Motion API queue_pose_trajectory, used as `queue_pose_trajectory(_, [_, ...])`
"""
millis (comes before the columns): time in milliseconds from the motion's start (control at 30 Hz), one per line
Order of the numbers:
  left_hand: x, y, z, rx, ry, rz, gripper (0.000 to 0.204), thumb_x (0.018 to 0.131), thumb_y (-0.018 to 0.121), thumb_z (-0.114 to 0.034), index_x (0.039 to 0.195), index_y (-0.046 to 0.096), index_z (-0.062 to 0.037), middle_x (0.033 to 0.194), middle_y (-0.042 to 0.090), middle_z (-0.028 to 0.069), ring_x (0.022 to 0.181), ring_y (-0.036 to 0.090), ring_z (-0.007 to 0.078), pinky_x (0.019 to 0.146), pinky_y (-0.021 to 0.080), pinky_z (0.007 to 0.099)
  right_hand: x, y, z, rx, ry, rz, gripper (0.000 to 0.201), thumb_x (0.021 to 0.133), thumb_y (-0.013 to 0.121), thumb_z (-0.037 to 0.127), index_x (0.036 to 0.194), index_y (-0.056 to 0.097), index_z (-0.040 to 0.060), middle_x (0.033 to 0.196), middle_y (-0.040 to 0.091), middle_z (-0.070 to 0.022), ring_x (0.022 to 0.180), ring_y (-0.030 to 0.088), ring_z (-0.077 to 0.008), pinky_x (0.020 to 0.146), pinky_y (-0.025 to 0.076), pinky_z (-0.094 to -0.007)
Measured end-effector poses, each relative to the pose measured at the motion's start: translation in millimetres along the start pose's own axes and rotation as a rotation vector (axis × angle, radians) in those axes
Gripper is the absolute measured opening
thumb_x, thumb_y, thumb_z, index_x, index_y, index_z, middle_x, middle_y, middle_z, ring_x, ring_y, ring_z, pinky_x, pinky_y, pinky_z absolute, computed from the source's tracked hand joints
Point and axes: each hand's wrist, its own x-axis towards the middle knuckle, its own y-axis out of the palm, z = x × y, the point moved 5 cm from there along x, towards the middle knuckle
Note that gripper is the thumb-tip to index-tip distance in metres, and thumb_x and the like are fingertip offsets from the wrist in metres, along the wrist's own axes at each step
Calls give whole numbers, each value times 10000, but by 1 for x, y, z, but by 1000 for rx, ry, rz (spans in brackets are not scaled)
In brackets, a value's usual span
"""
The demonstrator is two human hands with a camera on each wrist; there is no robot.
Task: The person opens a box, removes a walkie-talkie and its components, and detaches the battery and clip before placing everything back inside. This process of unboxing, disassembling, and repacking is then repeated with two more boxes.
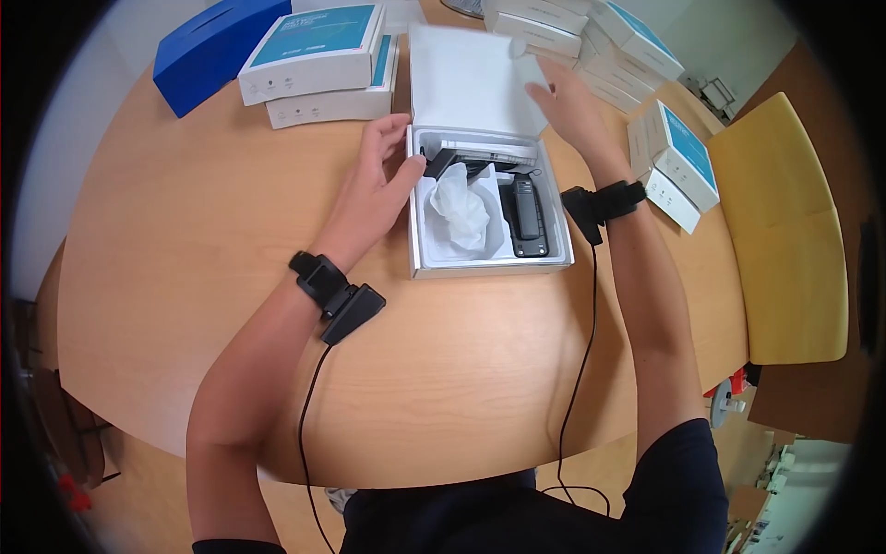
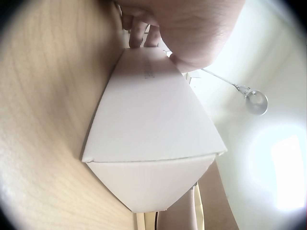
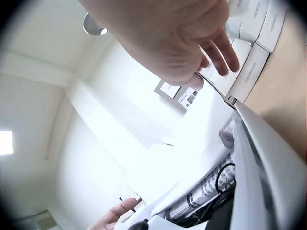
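Observation:
A white cardboard box (image 1: pixel 491 270) stands on the table with its lid (image 1: pixel 471 78) raised at the back. Inside lie a crumpled translucent plastic bag (image 1: pixel 460 212), a black handheld device (image 1: pixel 526 217), a black cable and a printed, wrapped item (image 3: pixel 208 189) along the back. My left hand (image 1: pixel 377 180) grips the box's back left corner, thumb over the rim and fingers along the outer side. In the left wrist view the plain box side (image 2: pixel 151 110) runs up to those fingers. My right hand (image 1: pixel 572 106) is at the lid's right edge, fingers extended, thumb tip close to the lid.
Two white boxes with teal tops (image 1: pixel 314 51) are stacked back left beside a blue box (image 1: pixel 217 51). More white boxes (image 1: pixel 600 55) are piled back right, with two (image 1: pixel 674 162) nearer the right edge. A yellow chair (image 1: pixel 784 240) stands at the right. Wrist-camera cables (image 1: pixel 577 388) trail across the table.

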Motion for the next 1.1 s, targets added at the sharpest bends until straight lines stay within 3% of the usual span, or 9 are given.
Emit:
queue_pose_trajectory(233, [1, 0, 4, 86, -10, 23, 548, 1075, 621, -244, 1542, 437, -23, 1551, 535, 228, 1507, 468, 359, 1246, 360, 436, -6, 11, -17, 75, 199, 388, 722, 1059, 632, 451, 1545, 466, -55, 1444, 620, -325, 1329, 611, -460, 1128, 466, -470])
queue_pose_trajectory(333, [0, 0, 0, 111, -12, 23, 548, 1077, 618, -247, 1544, 437, -23, 1554, 534, 226, 1506, 469, 358, 1245, 363, 433, -12, 0, -14, 125, 182, 405, 755, 1075, 609, 527, 1586, 473, -13, 1525, 583, -286, 1419, 563, -403, 1183, 426, -442])
queue_pose_trajectory(433, [0, 0, 1, 118, -2, 21, 547, 1078, 619, -250, 1542, 441, -21, 1556, 534, 225, 1505, 470, 358, 1244, 364, 432, -24, -24, -3, -12, 6, 51, 684, 1060, 662, 474, 1552, 527, 19, 1497, 614, -256, 1405, 580, -384, 1177, 435, -445])
queue_pose_trajectory(533, [1, 0, 0, 127, 9, 20, 547, 1075, 624, -251, 1537, 447, -18, 1551, 538, 222, 1497, 478, 356, 1242, 366, 431, -33, -65, 46, -74, -140, -38, 615, 1014, 730, 392, 1424, 600, -47, 1397, 679, -238, 1288, 645, -394, 1104, 494, -458])
queue_pose_trajectory(633, [2, -1, 3, 112, 12, 19, 545, 1071, 632, -250, 1530, 455, -14, 1540, 545, 213, 1484, 489, 353, 1238, 371, 430, -46, -75, 96, 379, 110, 414, 529, 944, 830, 265, 1401, 666, 54, 1398, 695, -143, 1333, 625, -306, 1120, 486, -406])
queue_pose_trajectory(733, [2, -1, 5, 101, 20, 19, 541, 1067, 638, -245, 1522, 461, -12, 1524, 556, 208, 1470, 502, 347, 1233, 379, 429, -67, -60, 138, 478, -90, 615, 539, 906, 849, 239, 1382, 683, 47, 1354, 716, -131, 1288, 638, -310, 1088, 505, -407])
queue_pose_trajectory(867, [3, -2, 5, 128, 35, 22, 511, 1081, 621, -139, 1539, 452, 14, 1494, 559, 149, 1424, 518, 242, 1197, 415, 379, -84, -36, 152, 351, -250, 576, 497, 898, 838, 246, 1329, 717, 31, 1221, 744, -151, 1231, 643, -334, 1020, 529, -442])
queue_pose_trajectory(967, [3, -2, 5, 126, 37, 10, 531, 1065, 639, -244, 1512, 469, -14, 1505, 574, 208, 1452, 521, 336, 1227, 387, 427, -87, -29, 156, 224, -260, 704, 415, 920, 822, 230, 1284, 749, 45, 1205, 745, -147, 1230, 643, -334, 1060, 512, -437])
queue_pose_trajectory(1100, [2, -1, 4, 117, 31, 14, 532, 1066, 637, -248, 1515, 466, -18, 1512, 571, 206, 1456, 518, 341, 1230, 384, 429, -81, -39, 149, 450, -238, 664, 281, 957, 792, 217, 1166, 786, 28, 1145, 761, -132, 1112, 683, -298, 964, 538, -406])
